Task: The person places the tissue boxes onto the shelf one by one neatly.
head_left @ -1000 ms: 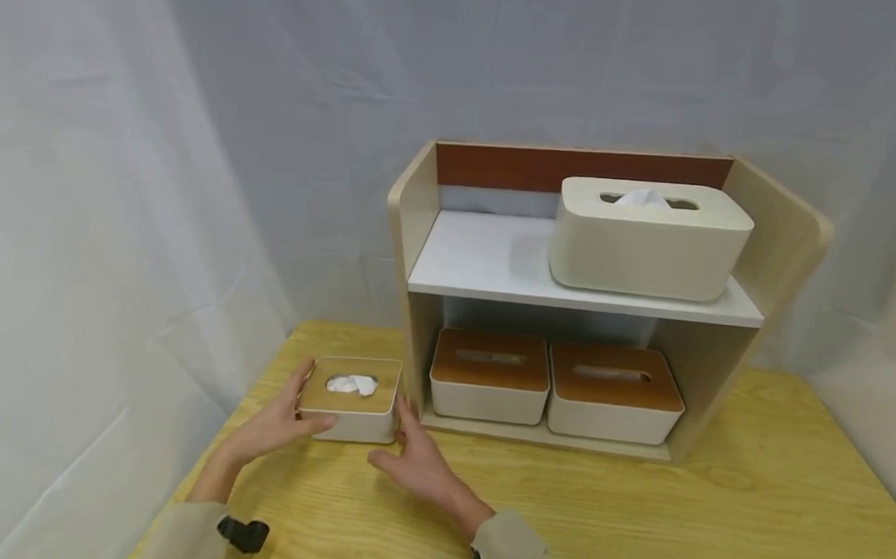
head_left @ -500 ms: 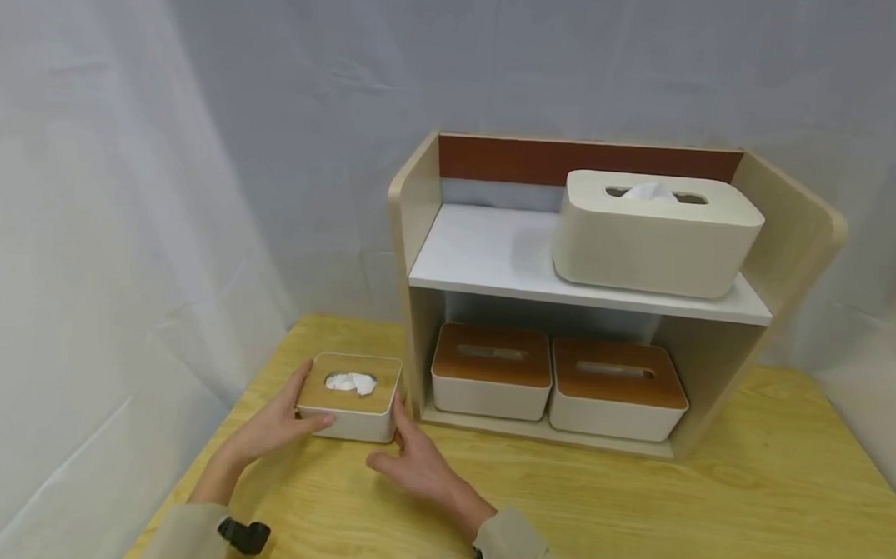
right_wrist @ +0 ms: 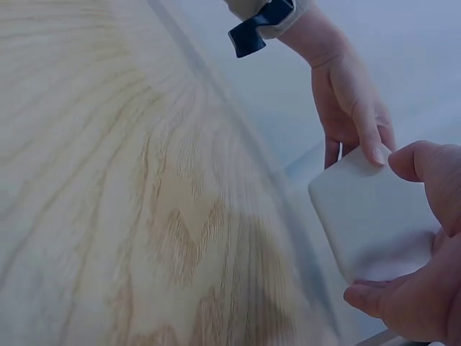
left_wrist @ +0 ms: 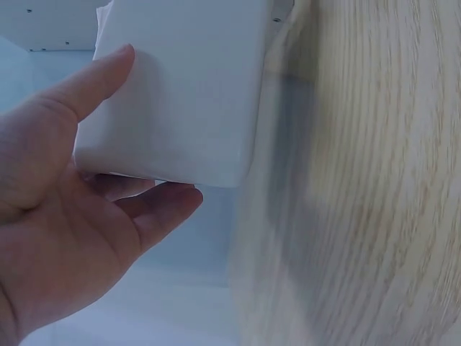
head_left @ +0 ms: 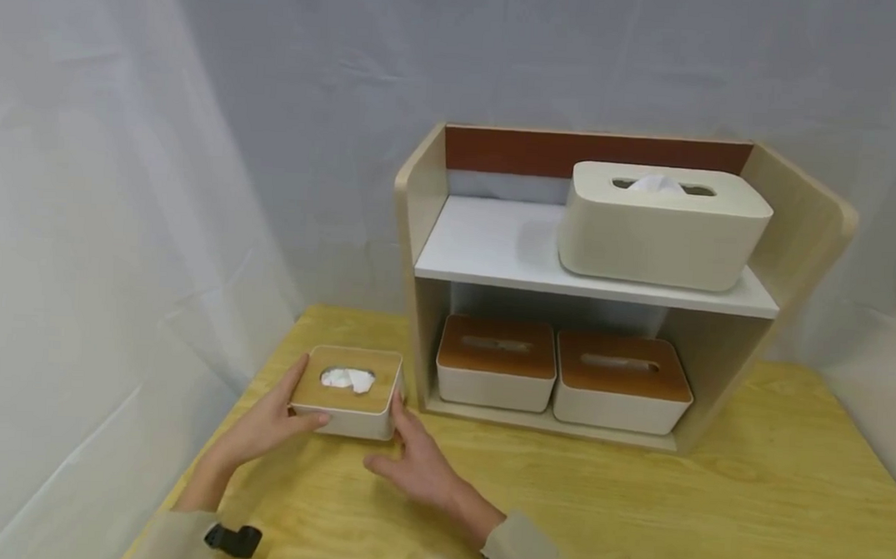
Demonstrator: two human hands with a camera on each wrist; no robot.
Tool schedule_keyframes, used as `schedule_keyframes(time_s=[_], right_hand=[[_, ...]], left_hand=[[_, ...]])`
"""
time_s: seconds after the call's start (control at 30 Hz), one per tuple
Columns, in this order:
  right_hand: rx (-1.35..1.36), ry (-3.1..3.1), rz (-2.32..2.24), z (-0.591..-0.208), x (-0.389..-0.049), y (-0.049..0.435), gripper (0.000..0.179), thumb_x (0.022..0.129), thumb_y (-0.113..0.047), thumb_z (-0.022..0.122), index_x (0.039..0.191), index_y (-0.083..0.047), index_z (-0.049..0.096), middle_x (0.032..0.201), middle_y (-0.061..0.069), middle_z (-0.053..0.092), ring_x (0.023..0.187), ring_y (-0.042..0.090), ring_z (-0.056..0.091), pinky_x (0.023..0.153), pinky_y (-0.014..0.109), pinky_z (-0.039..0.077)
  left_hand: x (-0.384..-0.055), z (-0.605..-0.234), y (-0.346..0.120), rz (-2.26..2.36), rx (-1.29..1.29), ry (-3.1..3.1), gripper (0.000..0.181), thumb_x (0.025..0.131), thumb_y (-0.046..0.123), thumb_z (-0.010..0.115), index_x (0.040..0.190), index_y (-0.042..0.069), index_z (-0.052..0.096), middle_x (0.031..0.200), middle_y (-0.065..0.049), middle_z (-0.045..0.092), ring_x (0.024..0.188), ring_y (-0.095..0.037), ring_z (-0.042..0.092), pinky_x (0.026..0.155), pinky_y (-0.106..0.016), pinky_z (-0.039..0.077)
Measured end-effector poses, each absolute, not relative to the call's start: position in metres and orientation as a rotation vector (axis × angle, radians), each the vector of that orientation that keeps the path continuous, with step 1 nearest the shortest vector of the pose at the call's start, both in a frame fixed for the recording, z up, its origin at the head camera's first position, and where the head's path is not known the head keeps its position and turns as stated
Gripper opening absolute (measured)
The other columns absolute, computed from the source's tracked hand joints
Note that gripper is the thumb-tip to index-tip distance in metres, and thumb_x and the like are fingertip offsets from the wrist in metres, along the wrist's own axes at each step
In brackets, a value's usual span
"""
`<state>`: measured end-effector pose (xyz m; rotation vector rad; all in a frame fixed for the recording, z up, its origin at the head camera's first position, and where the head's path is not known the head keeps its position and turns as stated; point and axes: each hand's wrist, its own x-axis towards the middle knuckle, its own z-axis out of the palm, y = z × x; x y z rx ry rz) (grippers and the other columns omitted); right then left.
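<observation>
A small white tissue box (head_left: 355, 426) with a light wooden lid and white tissue in its oval opening is at the left of the shelf unit. My left hand (head_left: 267, 422) grips its left front corner, thumb on the front wall and fingers along the left side. In the left wrist view, fingertips (left_wrist: 189, 198) reach along the edge of the box's white wall (left_wrist: 194, 101). My right hand (head_left: 423, 472) has its fingers extended against the right side, its thumb standing off in front. The right wrist view shows both hands around the box (right_wrist: 360, 209).
A two-level shelf unit (head_left: 407, 228) stands beside the box. Its lower level holds two white boxes with brown lids, the left one (head_left: 496, 390) and the right one (head_left: 622, 410). A larger cream tissue box (head_left: 660, 243) sits on the white upper shelf. Wall sheets hang behind the wooden table (head_left: 595, 511).
The small tissue box has shifted slightly left from the shelf unit and looks a little larger, both hands moving with it. The whole view has shifted slightly as well.
</observation>
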<state>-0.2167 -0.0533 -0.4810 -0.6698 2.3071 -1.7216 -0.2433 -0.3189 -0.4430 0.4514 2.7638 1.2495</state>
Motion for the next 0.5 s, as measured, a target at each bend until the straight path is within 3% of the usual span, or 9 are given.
schedule_keyframes(time_s=[0.17, 0.33, 0.4, 0.5], right_hand=[[-0.684, 2.329, -1.727, -0.475, -0.205, -0.049, 0.099, 0.086, -0.029, 0.072, 0.159, -0.01, 0.009, 0.16, 0.024, 0.019, 0.139, 0.038, 0.037, 0.111, 0.05, 0.036], [-0.674, 2.334, -1.752, -0.468, -0.194, -0.043, 0.097, 0.087, -0.031, 0.072, 0.16, -0.015, 0.01, 0.159, 0.024, 0.022, 0.135, 0.038, 0.041, 0.106, 0.053, 0.041], [-0.676, 2.331, -1.768, -0.465, -0.19, -0.04, 0.096, 0.087, -0.031, 0.072, 0.16, -0.015, 0.011, 0.159, 0.023, 0.023, 0.134, 0.037, 0.042, 0.105, 0.054, 0.041], [-0.684, 2.335, -1.781, -0.462, -0.185, -0.035, 0.095, 0.088, -0.031, 0.072, 0.159, -0.016, 0.012, 0.158, 0.023, 0.025, 0.132, 0.034, 0.042, 0.104, 0.055, 0.041]], left_hand=[[-0.232, -0.431, -0.315, 1.268, 0.48, 2.773, 0.104, 0.093, 0.034, 0.071, 0.159, 0.006, -0.004, 0.162, -0.029, 0.002, 0.146, -0.05, 0.013, 0.111, -0.065, 0.025], [-0.224, -0.424, -0.312, 1.268, 0.521, 2.79, 0.102, 0.093, 0.034, 0.07, 0.16, 0.006, -0.002, 0.163, -0.027, 0.007, 0.136, -0.042, 0.038, 0.098, -0.04, 0.047], [-0.222, -0.422, -0.31, 1.265, 0.524, 2.797, 0.102, 0.093, 0.035, 0.071, 0.16, 0.007, -0.001, 0.163, -0.026, 0.008, 0.132, -0.04, 0.042, 0.094, -0.032, 0.049], [-0.218, -0.419, -0.306, 1.262, 0.516, 2.816, 0.103, 0.092, 0.037, 0.072, 0.16, 0.006, 0.001, 0.163, -0.025, 0.01, 0.134, -0.039, 0.041, 0.095, -0.032, 0.049]])
